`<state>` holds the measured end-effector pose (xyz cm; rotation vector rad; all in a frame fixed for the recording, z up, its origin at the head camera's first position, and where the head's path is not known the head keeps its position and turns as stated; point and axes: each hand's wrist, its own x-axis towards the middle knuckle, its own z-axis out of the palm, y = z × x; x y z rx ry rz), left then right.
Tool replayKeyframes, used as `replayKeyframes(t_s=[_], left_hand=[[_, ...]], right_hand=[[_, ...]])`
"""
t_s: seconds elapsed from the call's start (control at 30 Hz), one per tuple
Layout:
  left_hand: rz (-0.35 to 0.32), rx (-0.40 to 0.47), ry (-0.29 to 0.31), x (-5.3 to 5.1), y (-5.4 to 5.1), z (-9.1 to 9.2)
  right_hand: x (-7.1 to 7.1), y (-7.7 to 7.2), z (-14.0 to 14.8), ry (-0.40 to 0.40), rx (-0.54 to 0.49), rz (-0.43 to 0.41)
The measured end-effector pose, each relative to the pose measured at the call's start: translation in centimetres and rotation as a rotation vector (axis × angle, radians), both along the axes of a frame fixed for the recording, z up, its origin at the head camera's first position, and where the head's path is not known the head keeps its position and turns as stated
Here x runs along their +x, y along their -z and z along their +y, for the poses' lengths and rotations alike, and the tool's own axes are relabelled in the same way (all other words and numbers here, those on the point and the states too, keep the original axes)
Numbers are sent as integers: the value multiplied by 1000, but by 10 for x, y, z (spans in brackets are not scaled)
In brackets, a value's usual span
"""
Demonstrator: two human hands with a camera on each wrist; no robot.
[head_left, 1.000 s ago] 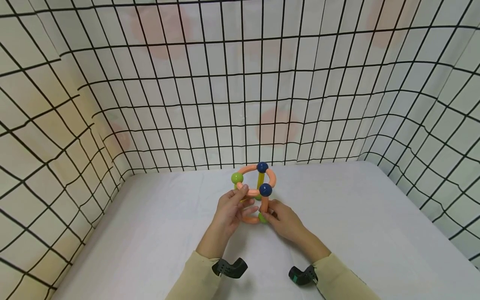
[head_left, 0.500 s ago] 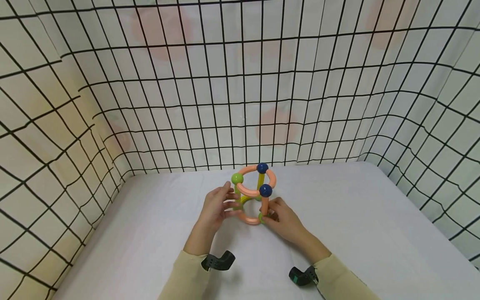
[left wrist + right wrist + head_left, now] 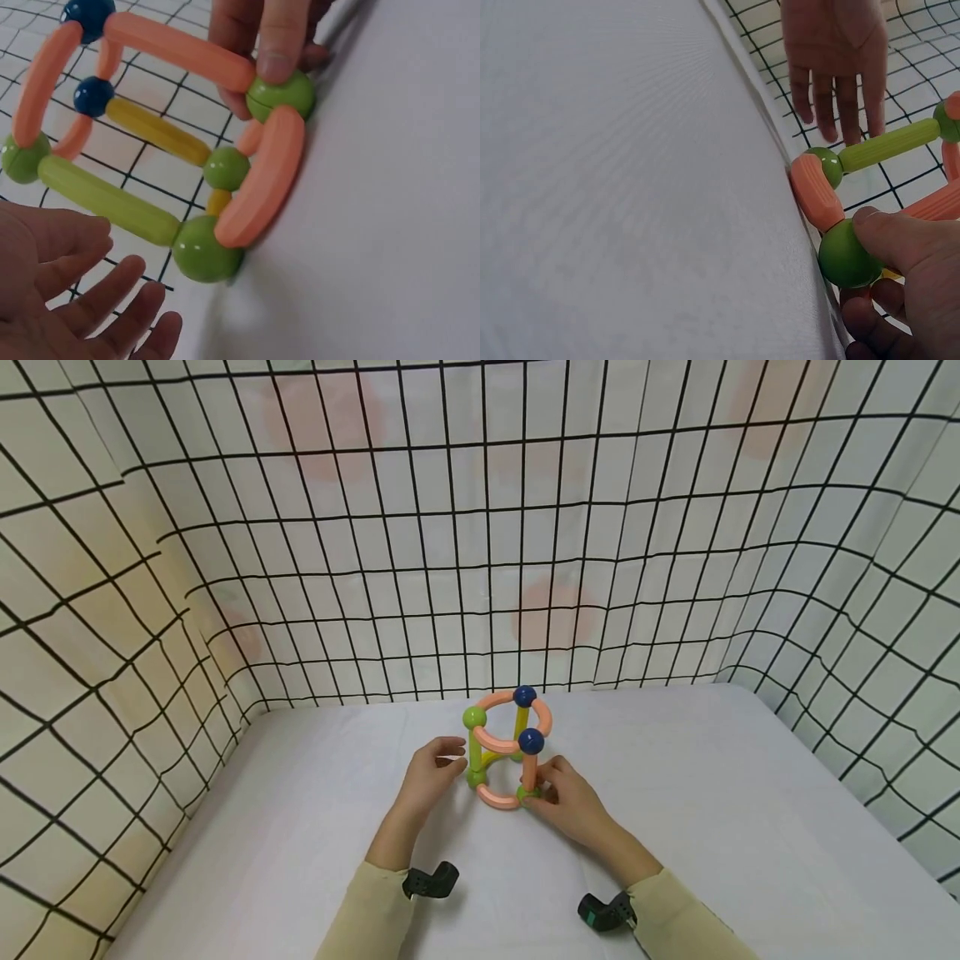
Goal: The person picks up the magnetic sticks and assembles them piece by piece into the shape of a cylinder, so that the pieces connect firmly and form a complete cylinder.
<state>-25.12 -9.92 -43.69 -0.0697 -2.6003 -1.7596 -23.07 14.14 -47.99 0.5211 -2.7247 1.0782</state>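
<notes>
A frame of toy rods and balls [image 3: 501, 746] stands upright on the table, an upper ring of curved orange rods [image 3: 495, 745] over a lower ring. Two dark blue balls [image 3: 531, 741] and a green ball [image 3: 474, 717] join the top; green balls [image 3: 208, 249] join the bottom. Upright rods are green [image 3: 109, 200], yellow [image 3: 157, 131] and orange [image 3: 530, 771]. My right hand [image 3: 572, 800] pinches the lower green ball [image 3: 850, 255] at the near right corner. Beside the green upright, my left hand [image 3: 433, 774] has its fingers extended and holds nothing, a small gap apart from the frame.
The white-covered table [image 3: 675, 793] spreads around the frame. White walls with a black grid [image 3: 480, 543] rise at the back and both sides. A black wrist camera [image 3: 431, 881] sits on the left wrist, another [image 3: 606, 912] on the right.
My left hand has let go of the upper curved rod and moved left, away from the frame. My right hand stays at the lower green ball, and the frame stands nearly still.
</notes>
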Motion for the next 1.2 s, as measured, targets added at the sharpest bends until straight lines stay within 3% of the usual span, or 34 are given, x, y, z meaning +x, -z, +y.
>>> replayKeyframes(t_s=[0.17,0.37,0.97,1.2], left_hand=[[-11,-83,93,-2,9,-2],[-31,-127,142,-3,15,-1],[-11,-154,174,-1,20,5],[47,-147,170,5,23,8]], right_hand=[[0,-1,0,3,-6,-13],[0,-1,1,3,-7,-18],[-6,0,15,6,-17,-35],[-8,3,20,-11,-38,-14]])
